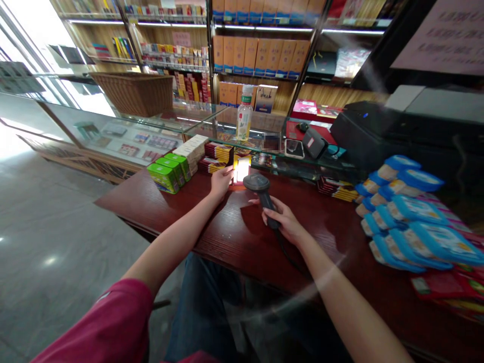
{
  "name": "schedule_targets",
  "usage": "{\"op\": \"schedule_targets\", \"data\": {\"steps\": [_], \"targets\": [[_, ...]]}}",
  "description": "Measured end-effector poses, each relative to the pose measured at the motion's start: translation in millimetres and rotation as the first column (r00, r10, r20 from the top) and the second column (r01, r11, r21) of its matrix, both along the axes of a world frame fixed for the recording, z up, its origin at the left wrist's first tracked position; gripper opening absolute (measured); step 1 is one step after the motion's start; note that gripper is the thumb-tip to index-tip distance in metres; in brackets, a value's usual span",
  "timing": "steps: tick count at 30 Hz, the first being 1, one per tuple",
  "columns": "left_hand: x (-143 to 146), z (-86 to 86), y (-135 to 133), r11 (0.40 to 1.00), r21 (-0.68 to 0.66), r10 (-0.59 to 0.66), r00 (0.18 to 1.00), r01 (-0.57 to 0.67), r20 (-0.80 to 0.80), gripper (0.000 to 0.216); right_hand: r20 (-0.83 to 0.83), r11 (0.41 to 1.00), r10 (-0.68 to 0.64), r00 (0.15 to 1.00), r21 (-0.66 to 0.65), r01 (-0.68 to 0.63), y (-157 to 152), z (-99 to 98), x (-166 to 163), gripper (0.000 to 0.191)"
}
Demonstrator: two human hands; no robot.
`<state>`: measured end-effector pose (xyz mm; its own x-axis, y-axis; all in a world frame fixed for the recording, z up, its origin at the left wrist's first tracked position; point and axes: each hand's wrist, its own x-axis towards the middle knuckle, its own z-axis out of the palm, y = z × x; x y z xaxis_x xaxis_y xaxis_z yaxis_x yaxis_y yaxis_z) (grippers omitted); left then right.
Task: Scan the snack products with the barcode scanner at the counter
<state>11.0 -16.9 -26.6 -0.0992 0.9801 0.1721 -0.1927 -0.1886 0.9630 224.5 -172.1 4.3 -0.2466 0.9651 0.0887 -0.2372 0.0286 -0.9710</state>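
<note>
My right hand [283, 218] is wrapped round the handle of a dark barcode scanner [257, 183], its cable trailing down over the counter. In my left hand [222, 182] is a small yellow-edged packet [242, 169], held upright in front of the scanner head. Bright light from the scanner washes out the packet's face, so its print cannot be read. Just behind my left hand are stacked dark red and yellow packets [216, 157]. Green packs [169, 172] and a row of white packs [192, 149] stand to the left of them.
Blue-lidded tubs [412, 217] are piled at the right of the wooden counter [227, 237]. More red and yellow packets [336, 188] lie near them. A drink bottle [244, 117] and a phone [294, 148] rest on the glass behind. A wicker basket [134, 93] sits farther left.
</note>
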Motion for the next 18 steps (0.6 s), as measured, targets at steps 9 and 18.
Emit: {"op": "schedule_targets", "data": {"steps": [9,18], "targets": [[3,12.6,-13,0.963,0.234,0.210,0.922,-0.136,-0.324,0.027,-0.085,0.947,-0.318,0.944,0.018,0.321,-9,-1.8,9,0.049],[139,27.3,-36,0.746,0.636,0.347,0.701,0.196,-0.623,0.030,-0.004,0.589,-0.808,0.589,-0.007,0.808,-57,-11.7,102,0.064]]}}
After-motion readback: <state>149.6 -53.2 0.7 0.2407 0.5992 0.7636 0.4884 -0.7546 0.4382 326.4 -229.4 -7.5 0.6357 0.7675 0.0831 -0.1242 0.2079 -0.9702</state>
